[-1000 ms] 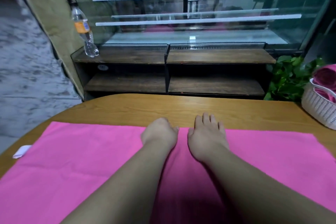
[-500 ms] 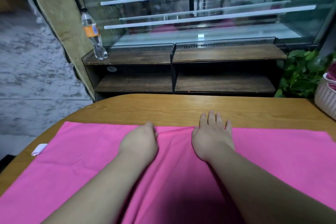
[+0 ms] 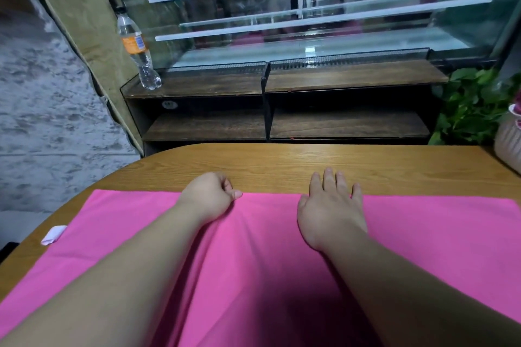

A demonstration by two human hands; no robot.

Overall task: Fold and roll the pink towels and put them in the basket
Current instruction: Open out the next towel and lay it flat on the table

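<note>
1. I have the pink towel (image 3: 423, 236) spread out flat on the wooden worktop (image 3: 282, 163). It covers the near part from the left side to the right, and its far edge runs straight across under both hands.
2. My left hand (image 3: 208, 197) sits on that far edge, left of centre. Its fingers (image 3: 225, 182) are curled in tight, with the thumb tip lying on the cloth at the edge. I cannot tell whether any cloth is pinched under them.
3. Soft creases run in the towel from the left hand back toward me.
4. My right hand (image 3: 332, 214) lies palm down on the towel, right of centre and apart from the left. Its fingers (image 3: 328, 177) are straight and slightly spread, holding nothing. The tips reach past the towel's edge onto bare wood.
5. A small white tag (image 3: 53, 235) sticks out at the towel's left side.
6. The white basket (image 3: 507, 146) stands at the far right of the worktop, cut off by the frame and well apart from the hands. Something pink shows at its top.
7. Beyond the worktop is a dark wooden shelf unit (image 3: 352, 76). A plastic bottle (image 3: 138, 51) with an orange label stands on its left end, and a leafy green plant (image 3: 473, 104) is at its right.
</note>
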